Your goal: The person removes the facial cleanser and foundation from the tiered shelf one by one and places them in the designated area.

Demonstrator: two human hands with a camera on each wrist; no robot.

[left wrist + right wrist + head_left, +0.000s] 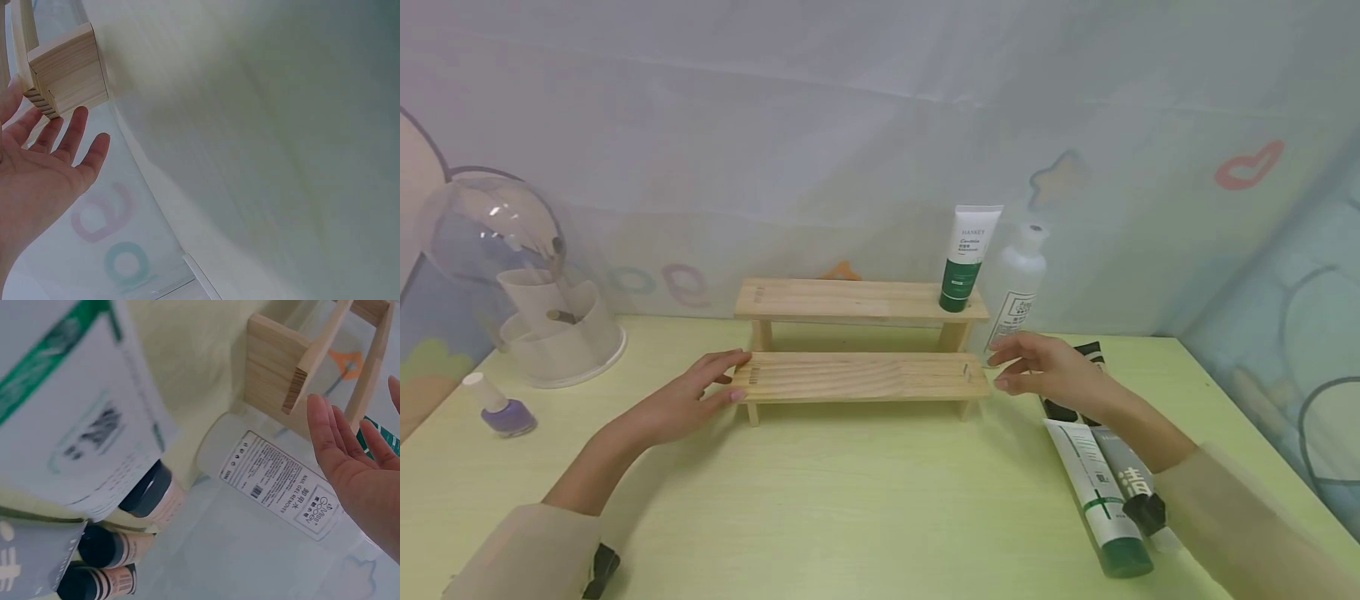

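A two-tier wooden rack [861, 375] stands mid-table. My left hand [688, 404] is at the left end of its lower shelf, thumb by the front corner and index finger by the back corner. In the left wrist view, the fingers [75, 134] are spread and fairly straight beside the end grain. My right hand [1052, 371] hovers just off the right end, fingers slightly bent and holding nothing. On the upper shelf's right end stands a white-and-green tube [966, 258]. A white bottle labelled nail gel remover [275, 484] is behind the right hand.
Right of the rack lie a white tube with a green cap [1097, 492], a grey tube [1123, 458] and dark-capped containers [100, 547]. At left are purple nail polish [508, 417] and a clear-domed holder [561, 333] with brushes. A printed cloth [820, 150] hangs behind.
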